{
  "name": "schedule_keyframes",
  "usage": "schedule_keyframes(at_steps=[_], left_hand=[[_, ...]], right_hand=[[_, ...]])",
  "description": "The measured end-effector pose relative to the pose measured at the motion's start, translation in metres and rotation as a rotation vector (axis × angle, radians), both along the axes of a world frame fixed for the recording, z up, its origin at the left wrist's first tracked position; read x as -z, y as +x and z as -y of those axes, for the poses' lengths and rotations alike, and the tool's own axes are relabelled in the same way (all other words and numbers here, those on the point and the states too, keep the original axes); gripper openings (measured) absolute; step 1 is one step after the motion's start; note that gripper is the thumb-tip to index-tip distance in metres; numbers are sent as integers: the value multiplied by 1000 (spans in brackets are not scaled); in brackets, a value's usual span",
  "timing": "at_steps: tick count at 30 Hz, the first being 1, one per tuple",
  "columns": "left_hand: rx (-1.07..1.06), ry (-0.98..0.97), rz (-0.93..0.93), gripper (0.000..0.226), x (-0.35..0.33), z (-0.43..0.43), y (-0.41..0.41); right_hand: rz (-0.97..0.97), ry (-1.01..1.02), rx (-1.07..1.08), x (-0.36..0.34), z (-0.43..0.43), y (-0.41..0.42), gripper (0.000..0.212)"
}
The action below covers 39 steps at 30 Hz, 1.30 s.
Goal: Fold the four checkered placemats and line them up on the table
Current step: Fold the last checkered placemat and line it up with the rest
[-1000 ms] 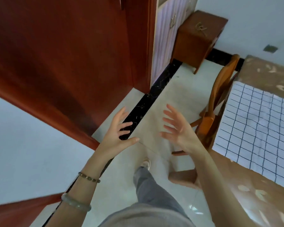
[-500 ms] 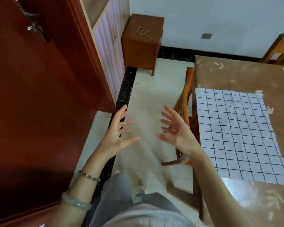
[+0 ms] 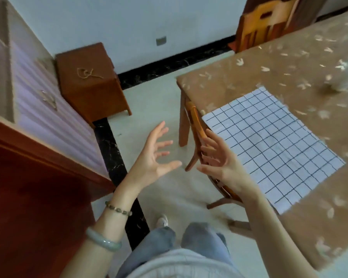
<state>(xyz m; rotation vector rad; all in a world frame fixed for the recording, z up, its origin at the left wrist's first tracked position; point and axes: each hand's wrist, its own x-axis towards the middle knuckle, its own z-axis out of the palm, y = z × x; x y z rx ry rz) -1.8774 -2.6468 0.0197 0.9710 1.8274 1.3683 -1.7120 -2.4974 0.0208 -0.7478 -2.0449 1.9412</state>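
In the head view, the left hand point(image 3: 155, 157) and right hand point(image 3: 219, 163) are raised in front of the person, palms facing each other. Each grip is apart, with fingers spread and holding nothing. One checkered placemat point(image 3: 273, 143) lies flat and unfolded on the brown desk point(image 3: 249, 77), near the edge beside the right hand, where a wooden chair point(image 3: 195, 117) stands.
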Motion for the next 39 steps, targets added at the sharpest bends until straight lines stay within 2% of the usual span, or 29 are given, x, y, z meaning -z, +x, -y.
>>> schedule_keyframes(at_steps=[8, 20, 39], left_hand=[[323, -17, 12, 100, -5, -69, -41], [651, -63, 55, 99, 12, -210, -26], [941, -187, 21, 97, 20, -363, 7]], right_hand=[[5, -2, 332, -7, -13, -1, 89], [25, -11, 650, 3, -88, 35, 87], [83, -87, 872, 19, -178, 83, 84]])
